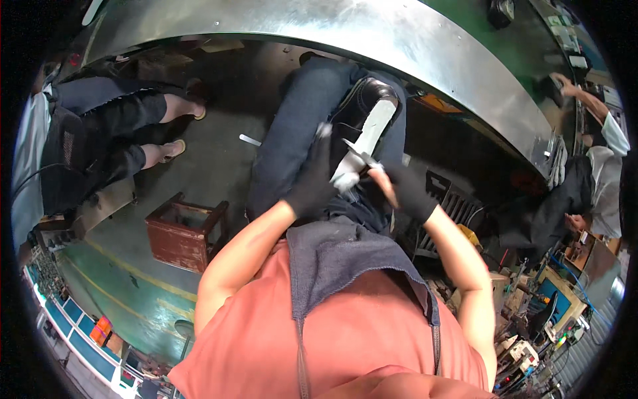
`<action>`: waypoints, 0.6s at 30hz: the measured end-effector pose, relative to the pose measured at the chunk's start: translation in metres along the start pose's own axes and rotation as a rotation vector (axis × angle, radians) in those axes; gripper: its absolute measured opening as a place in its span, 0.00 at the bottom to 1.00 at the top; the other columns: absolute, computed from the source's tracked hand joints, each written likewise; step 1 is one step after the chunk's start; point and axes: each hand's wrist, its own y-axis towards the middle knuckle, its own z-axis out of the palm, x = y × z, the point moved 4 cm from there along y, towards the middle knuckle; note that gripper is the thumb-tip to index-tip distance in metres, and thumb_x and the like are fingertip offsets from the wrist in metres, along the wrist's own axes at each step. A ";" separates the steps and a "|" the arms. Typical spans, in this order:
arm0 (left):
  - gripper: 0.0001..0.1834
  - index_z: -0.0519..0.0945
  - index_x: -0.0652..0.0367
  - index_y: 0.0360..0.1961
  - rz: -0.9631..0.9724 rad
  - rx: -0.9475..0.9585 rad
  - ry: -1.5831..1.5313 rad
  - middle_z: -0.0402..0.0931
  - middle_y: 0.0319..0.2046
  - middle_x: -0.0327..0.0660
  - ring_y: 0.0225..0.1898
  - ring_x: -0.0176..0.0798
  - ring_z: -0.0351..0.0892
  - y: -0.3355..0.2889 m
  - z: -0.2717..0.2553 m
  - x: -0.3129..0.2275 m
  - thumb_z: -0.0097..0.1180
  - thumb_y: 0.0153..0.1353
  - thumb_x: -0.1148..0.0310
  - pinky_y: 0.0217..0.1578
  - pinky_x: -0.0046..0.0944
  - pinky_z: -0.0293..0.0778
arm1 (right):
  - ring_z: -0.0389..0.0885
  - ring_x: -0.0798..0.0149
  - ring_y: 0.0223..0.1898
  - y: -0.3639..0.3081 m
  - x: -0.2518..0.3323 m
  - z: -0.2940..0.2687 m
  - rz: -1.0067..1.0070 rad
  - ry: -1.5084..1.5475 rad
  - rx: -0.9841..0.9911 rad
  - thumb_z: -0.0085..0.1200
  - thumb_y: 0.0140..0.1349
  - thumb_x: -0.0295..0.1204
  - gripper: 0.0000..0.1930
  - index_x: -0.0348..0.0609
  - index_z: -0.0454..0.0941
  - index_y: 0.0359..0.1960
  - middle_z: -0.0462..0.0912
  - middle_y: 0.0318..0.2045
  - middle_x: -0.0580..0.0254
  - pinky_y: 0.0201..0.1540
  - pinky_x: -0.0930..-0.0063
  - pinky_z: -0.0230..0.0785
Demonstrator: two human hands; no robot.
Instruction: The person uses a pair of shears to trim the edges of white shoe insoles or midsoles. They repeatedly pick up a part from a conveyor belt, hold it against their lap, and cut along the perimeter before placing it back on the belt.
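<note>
A dark leather shoe [362, 100] lies between my thighs, with a long white piece [375, 126] along its upturned underside. My left hand [314, 174], in a black glove with pale fingertips, is raised beside the shoe's left side. Its fingers are drawn together; what they hold, if anything, is too small to make out. A thin dark thread [349, 126] runs from near those fingertips to the shoe. In my right hand [402, 187], gloved with the thumb bare, is a pointed metal hand tool [360, 153] laid across the white piece. Crumpled white material [345, 181] sits at the near end.
A long metal bench [319, 26] curves across ahead, over my knees. On the left stand a brown wooden stool [178, 233] and a person [100, 126] in dark shorts. Another person [598, 173] works at the right, near a slatted chair [452, 213] and cluttered machinery [531, 352].
</note>
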 end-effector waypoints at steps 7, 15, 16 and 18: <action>0.28 0.65 0.66 0.60 -0.596 0.041 -0.917 0.69 0.56 0.54 0.59 0.49 0.66 -0.033 0.015 0.034 0.46 0.67 0.55 0.58 0.38 0.61 | 0.81 0.48 0.33 -0.050 -0.048 0.038 0.334 0.097 0.225 0.46 0.66 0.48 0.24 0.35 0.77 0.37 0.80 0.32 0.41 0.37 0.63 0.69; 0.35 0.60 0.70 0.58 -0.293 0.018 0.019 0.75 0.32 0.65 0.30 0.62 0.78 -0.004 0.009 0.026 0.53 0.61 0.53 0.30 0.52 0.71 | 0.79 0.46 0.27 -0.046 -0.005 0.000 0.218 -0.012 0.162 0.46 0.66 0.47 0.22 0.37 0.78 0.37 0.78 0.24 0.42 0.30 0.62 0.67; 0.36 0.60 0.70 0.59 -0.278 0.015 0.009 0.76 0.31 0.64 0.29 0.62 0.78 -0.001 0.005 0.019 0.54 0.60 0.53 0.29 0.51 0.71 | 0.79 0.46 0.27 -0.040 0.016 -0.009 0.204 -0.008 0.149 0.47 0.66 0.46 0.21 0.37 0.78 0.36 0.78 0.24 0.42 0.30 0.62 0.67; 0.36 0.58 0.70 0.60 -0.264 -0.002 -0.010 0.77 0.31 0.63 0.26 0.62 0.78 -0.001 0.002 0.011 0.55 0.60 0.54 0.27 0.51 0.72 | 0.78 0.44 0.27 -0.027 0.070 -0.028 0.169 -0.003 0.140 0.49 0.65 0.44 0.19 0.37 0.77 0.34 0.77 0.24 0.43 0.30 0.62 0.67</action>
